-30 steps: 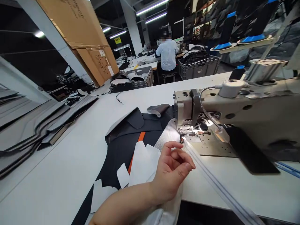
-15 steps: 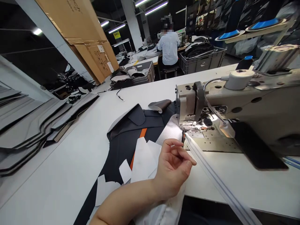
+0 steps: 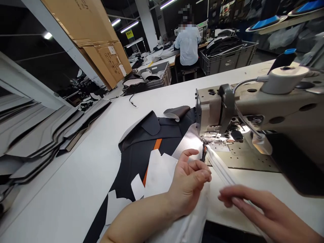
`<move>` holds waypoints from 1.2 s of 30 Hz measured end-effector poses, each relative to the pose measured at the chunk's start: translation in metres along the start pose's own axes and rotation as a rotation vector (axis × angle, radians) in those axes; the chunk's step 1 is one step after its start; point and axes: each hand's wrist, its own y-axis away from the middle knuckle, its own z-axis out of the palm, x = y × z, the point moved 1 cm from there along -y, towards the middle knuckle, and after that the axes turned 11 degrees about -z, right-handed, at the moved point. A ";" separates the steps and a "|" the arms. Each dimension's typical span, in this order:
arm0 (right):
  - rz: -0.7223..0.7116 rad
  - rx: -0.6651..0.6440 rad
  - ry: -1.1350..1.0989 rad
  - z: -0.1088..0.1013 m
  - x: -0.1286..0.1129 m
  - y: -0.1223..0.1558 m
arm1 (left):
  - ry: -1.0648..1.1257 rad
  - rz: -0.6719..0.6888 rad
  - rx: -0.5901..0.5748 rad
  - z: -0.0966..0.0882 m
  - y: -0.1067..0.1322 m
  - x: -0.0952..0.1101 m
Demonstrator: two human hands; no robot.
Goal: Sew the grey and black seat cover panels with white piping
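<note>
My left hand (image 3: 188,184) is curled over the near side of the sewn piece, thumb tip against bent fingers. What it pinches, if anything, is hidden. My right hand (image 3: 255,206), slightly blurred, has its fingers closed at a long white strip (image 3: 220,167) with lengthwise lines. That strip runs to the needle area of a sewing machine (image 3: 215,111). Left of the needle lies a dark fabric piece (image 3: 138,148) with an orange stripe (image 3: 157,144), a light mesh part (image 3: 187,141) and white backing pieces (image 3: 159,168). A dark and orange edge (image 3: 204,152) shows beside the needle.
Stacked grey panels (image 3: 37,135) lie at the left of the white table (image 3: 88,175). A black panel (image 3: 296,165) hangs at the machine's front. Farther back are a cardboard box (image 3: 101,57), grey crates (image 3: 229,59) and a seated person (image 3: 187,44).
My right hand has come into view from the lower right and reached the white strip. My left hand has curled its fingers slightly more. The whole view has shifted a little.
</note>
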 end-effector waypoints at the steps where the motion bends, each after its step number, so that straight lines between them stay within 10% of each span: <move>1: -0.013 0.063 -0.059 0.001 -0.011 -0.018 | 0.001 -0.001 0.007 -0.001 -0.001 0.000; 7: -0.088 0.125 -0.245 0.013 -0.036 -0.079 | -0.007 0.087 -0.034 -0.010 -0.013 0.000; 16: -0.110 0.142 -0.305 0.019 -0.010 -0.088 | -0.151 0.153 0.043 -0.019 -0.029 -0.009; 23: -0.211 0.044 0.042 0.003 0.019 -0.097 | -0.886 0.400 0.503 -0.076 -0.029 0.043; 27: -0.303 0.006 0.039 0.011 0.032 -0.097 | -1.060 -0.065 0.460 -0.114 0.012 0.065; 32: -0.271 0.039 -0.061 0.027 0.056 -0.099 | -1.301 -0.691 0.325 -0.113 0.059 0.056; 36: -0.221 -0.092 -0.206 0.025 0.058 -0.103 | -1.802 -0.692 0.254 -0.076 0.064 0.080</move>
